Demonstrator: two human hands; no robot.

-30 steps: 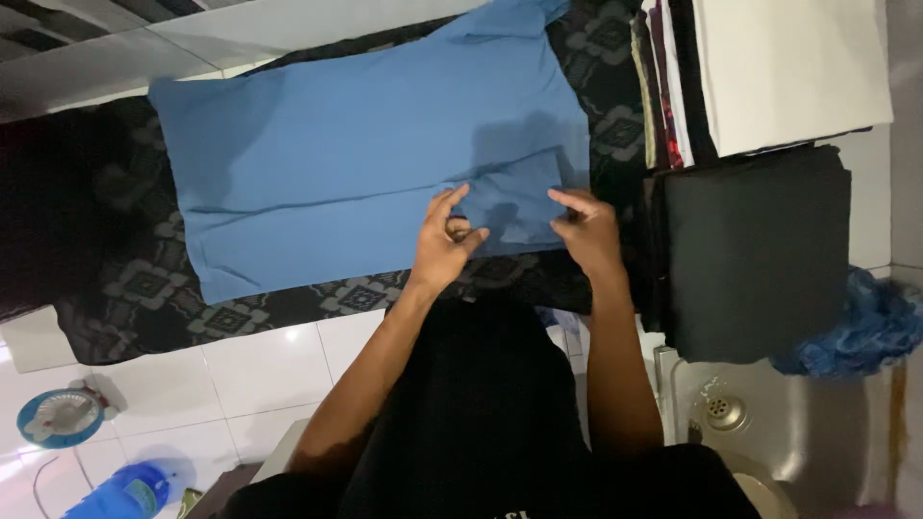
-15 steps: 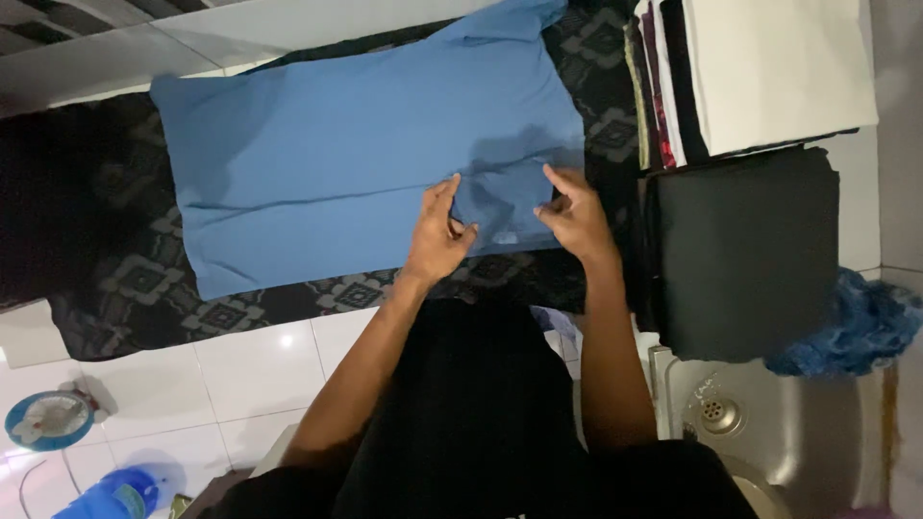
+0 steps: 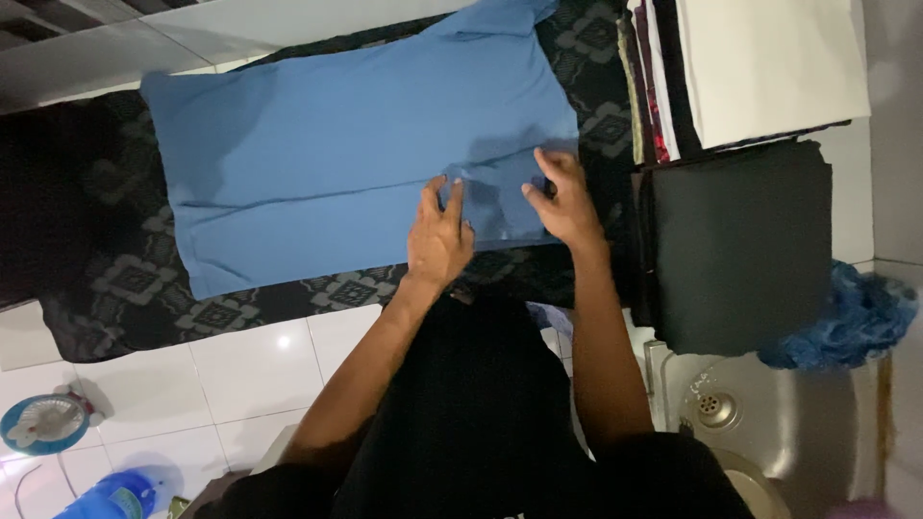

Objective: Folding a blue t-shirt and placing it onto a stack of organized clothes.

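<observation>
Both hands lie flat on one blue shirt (image 3: 336, 163), neither grip clenched: the left hand (image 3: 439, 237) and the right hand (image 3: 562, 204) press its near right corner with fingers spread. The shirt is plain, smooth and spread wide across one dark patterned mat (image 3: 144, 298). Just beside it stand two stacks of folded clothes (image 3: 740, 77), and one black folded cloth (image 3: 740, 240).

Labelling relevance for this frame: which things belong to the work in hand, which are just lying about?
In use: left hand, right hand, both flat on blue shirt; patterned dark mat beneath.
Lying about: folded clothes stack, black folded garment, small fan, blue bottle, floor drain.
</observation>
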